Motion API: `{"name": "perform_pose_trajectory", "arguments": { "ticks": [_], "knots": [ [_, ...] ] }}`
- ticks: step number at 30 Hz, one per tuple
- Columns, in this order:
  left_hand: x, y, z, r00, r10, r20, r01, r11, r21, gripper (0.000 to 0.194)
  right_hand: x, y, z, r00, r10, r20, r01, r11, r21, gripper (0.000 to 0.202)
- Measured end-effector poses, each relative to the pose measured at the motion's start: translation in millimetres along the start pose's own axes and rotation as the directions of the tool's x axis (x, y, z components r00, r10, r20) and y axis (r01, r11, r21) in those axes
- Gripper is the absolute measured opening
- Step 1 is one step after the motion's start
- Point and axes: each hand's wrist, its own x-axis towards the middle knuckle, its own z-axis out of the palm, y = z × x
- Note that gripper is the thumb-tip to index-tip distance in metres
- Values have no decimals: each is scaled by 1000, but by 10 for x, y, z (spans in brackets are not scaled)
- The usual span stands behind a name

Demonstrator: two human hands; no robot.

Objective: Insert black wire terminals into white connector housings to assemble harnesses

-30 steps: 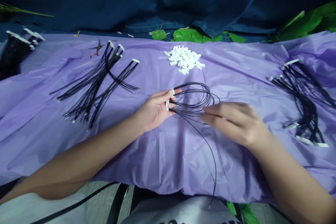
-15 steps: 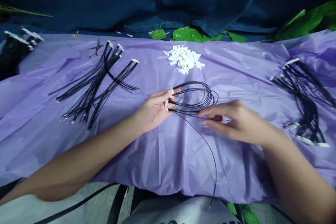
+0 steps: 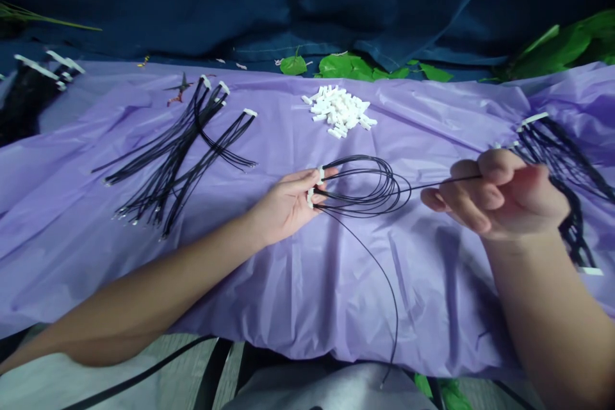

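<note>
My left hand [image 3: 291, 208] pinches two small white connectors [image 3: 311, 198] between thumb and fingers. From them a looped bundle of thin black wires [image 3: 369, 182] arcs out to the right above the cloth. One black wire runs out of the loops, stretched nearly straight to my right hand [image 3: 504, 195], whose curled fingers are closed on it. Another single wire hangs from the lower connector in a curve past the table's front edge. The wire's far end within my right hand is hidden.
A heap of white connectors [image 3: 340, 110] lies at the back middle of the purple cloth [image 3: 269, 307]. Several wired harnesses [image 3: 177, 154] rest at the left near small scissors [image 3: 179, 90]. More black harnesses [image 3: 576, 147] lie at the right, partly behind my right hand. Green leaves [image 3: 346, 66] line the back.
My right hand has moved right and slightly up and turned over, and a wire is now pulled taut from the loops. My left hand stays nearly in place with the connectors.
</note>
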Motion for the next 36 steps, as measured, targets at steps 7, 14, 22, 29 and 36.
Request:
{"name": "perform_pose_trajectory", "arguments": {
  "ticks": [7, 14, 22, 29, 36],
  "knots": [
    [-15, -53, 28, 998, 58, -1, -58, 997, 49, 17, -16, 10, 567, 941, -80, -329, 84, 996, 0, 11],
    [-19, -107, 49, 995, 96, -37, -94, 993, 65, 19, -212, 180, 719, 963, -259, -69, 137, 694, -707, 17],
    [-56, -126, 83, 993, 113, -32, -107, 983, 150, 22, -132, 338, 798, 936, -342, 89, 202, 310, -929, 9],
    [-65, -139, 82, 993, 116, 8, -115, 976, 186, 24, -106, 450, 777, 946, -315, 79, 199, 374, -906, 10],
    [-68, -150, 80, 993, 117, 3, -116, 973, 200, 25, -88, 484, 776, 959, -284, 16, 161, 496, -853, 10]
  ]
}}
